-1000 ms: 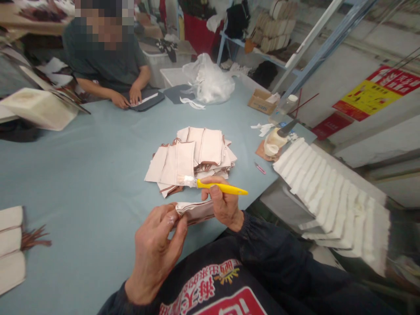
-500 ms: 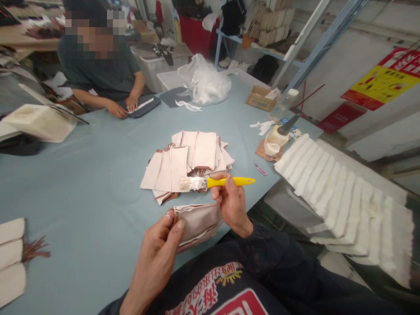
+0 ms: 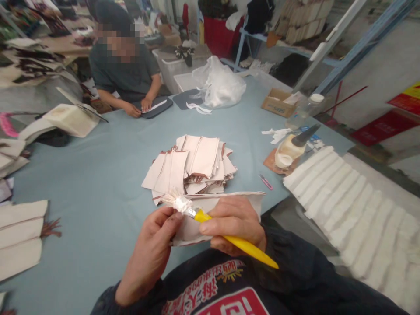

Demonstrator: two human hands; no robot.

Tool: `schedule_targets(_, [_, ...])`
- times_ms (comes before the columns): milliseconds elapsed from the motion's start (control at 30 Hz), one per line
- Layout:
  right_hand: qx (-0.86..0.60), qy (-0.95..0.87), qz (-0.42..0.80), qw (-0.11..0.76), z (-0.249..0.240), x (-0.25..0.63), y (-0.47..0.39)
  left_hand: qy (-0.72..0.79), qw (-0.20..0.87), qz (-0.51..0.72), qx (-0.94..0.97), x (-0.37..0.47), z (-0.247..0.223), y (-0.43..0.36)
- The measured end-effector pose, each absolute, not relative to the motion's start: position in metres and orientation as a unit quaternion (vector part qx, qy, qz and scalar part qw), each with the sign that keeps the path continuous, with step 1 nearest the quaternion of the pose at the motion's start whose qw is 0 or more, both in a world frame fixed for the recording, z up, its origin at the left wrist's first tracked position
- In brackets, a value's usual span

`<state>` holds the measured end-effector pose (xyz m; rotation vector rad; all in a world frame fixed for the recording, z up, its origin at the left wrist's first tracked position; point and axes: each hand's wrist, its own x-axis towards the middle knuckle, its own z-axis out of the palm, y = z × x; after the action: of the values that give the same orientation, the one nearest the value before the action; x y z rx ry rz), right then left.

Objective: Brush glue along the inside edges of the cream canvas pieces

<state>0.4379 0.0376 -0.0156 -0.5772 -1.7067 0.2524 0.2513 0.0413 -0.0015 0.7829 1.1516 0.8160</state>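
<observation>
My left hand pinches the left end of a pale fabric piece with dark edging, held above the table's near edge. In my right hand is a yellow-handled brush, its whitish, coated bristles pointing left beside my left fingertips, over the piece's upper left edge. My right hand covers part of the piece. Just beyond lies a loose pile of similar cream pieces with brown edges and ties.
Cream panels lie at the left. To the right are pink snips, a cut-open container, a jar and white layered strips. Across the blue-green table, a person handles a dark piece near a plastic bag.
The brush has turned from level to slanting, with its bristles now lower and left, by my left hand. My right hand has come nearer over the fabric piece. The view has shifted left.
</observation>
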Motion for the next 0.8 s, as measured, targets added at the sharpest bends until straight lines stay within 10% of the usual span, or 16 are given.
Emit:
schedule_targets(200, [-0.265,-0.707,0.098,0.648,-0.014,0.445,0.048,0.515,0.654,0.366,0.415,0.256,-0.005,0.042])
schedule_targets(467, [-0.293,-0.73,0.146,0.6,-0.002,0.445,0.04,0.434,0.234,0.443,0.749,0.247,-0.031,0.041])
schedule_targets(800, [-0.298,-0.788,0.068,0.535,-0.006,0.426,0.025,0.418,0.166,0.425,0.785,0.235,-0.035,0.034])
